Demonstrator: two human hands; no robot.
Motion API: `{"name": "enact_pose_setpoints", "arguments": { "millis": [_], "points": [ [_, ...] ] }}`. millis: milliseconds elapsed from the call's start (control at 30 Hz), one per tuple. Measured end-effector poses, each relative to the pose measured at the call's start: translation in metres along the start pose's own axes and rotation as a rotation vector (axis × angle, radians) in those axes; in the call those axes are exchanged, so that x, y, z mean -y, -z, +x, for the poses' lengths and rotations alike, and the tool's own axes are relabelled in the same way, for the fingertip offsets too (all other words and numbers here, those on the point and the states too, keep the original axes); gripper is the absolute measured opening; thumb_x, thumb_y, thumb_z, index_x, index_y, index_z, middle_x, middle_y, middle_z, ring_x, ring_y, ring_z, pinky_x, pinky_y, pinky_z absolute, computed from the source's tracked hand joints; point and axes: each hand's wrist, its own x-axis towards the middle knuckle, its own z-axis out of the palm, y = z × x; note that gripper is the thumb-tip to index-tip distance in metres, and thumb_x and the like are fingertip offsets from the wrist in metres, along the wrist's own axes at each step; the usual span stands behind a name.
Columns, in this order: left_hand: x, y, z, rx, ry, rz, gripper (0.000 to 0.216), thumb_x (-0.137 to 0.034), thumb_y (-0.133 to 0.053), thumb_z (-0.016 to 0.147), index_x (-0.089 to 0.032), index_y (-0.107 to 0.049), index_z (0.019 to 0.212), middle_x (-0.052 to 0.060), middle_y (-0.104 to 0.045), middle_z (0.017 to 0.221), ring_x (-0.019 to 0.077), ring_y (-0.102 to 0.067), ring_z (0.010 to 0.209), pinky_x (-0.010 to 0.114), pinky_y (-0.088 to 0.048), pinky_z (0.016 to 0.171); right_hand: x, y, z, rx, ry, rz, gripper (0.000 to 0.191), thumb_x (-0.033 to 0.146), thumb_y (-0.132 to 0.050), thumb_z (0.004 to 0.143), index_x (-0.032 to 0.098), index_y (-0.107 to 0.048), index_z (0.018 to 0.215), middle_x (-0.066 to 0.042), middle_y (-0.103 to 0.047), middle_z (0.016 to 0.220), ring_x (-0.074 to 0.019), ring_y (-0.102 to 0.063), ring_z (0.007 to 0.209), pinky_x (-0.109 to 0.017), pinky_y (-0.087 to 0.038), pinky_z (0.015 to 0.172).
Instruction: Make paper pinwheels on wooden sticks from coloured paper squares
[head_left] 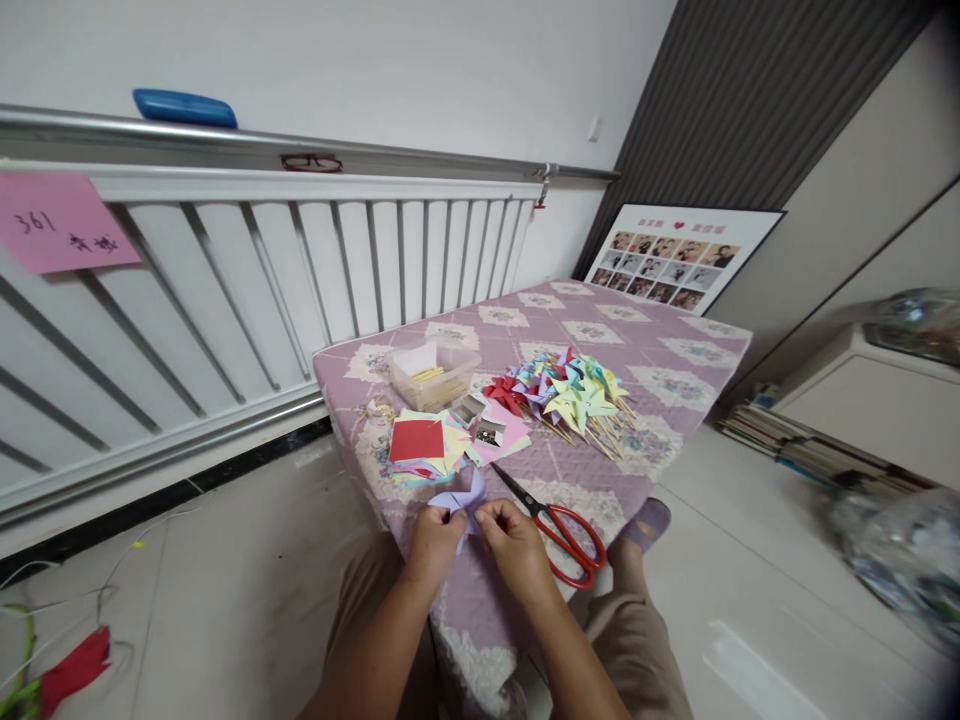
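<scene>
A lilac paper pinwheel [466, 492], its corners folded inward, is held above the near corner of the table. My left hand [436, 542] pinches its left side between thumb and fingers. On its right side my right hand [511, 538] is closed, fingertips at the paper; whether a small part is between them is hidden. Orange-handled scissors [559, 525] lie just right of my right hand, blades pointing away to the left. Beyond my hands rests a stack of coloured paper squares [417, 440], red on top. Beside it, small pins [489, 433] sit in an opened packet.
A clear plastic box [433, 375] with thin sticks stands behind the paper stack. Several finished pinwheels [577, 395] on sticks are heaped to its right. The table has a purple patterned cloth [622, 330]. A white radiator [420, 260] runs along the wall behind.
</scene>
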Motion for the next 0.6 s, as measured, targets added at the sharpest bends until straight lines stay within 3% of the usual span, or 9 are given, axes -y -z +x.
{"name": "enact_pose_setpoints", "arguments": {
  "millis": [267,600],
  "points": [
    [0.0037,-0.0013,0.0024,0.01,-0.026,0.009,0.024,-0.034,-0.054,0.07,-0.021,-0.047,0.051,-0.007,-0.036,0.047,0.01,-0.033,0.046,0.024,-0.024,0.046,-0.0071,-0.0008,0.0009,0.031,0.104,-0.189,0.014,0.026,-0.053,0.08,0.019,-0.063,0.074,-0.001,-0.062,0.067,-0.0175,-0.056,0.064,-0.026,-0.043,0.06],
    [0.0035,0.0007,0.0031,0.05,-0.042,0.007,0.017,-0.032,-0.054,0.069,-0.02,-0.057,0.057,-0.005,-0.045,0.049,0.0111,-0.039,0.048,0.023,-0.028,0.047,-0.0052,-0.0034,0.0051,0.098,0.272,-0.379,0.015,0.014,-0.048,0.079,0.02,-0.06,0.072,-0.004,-0.061,0.073,-0.0203,-0.058,0.073,-0.03,-0.044,0.068]
  ]
}}
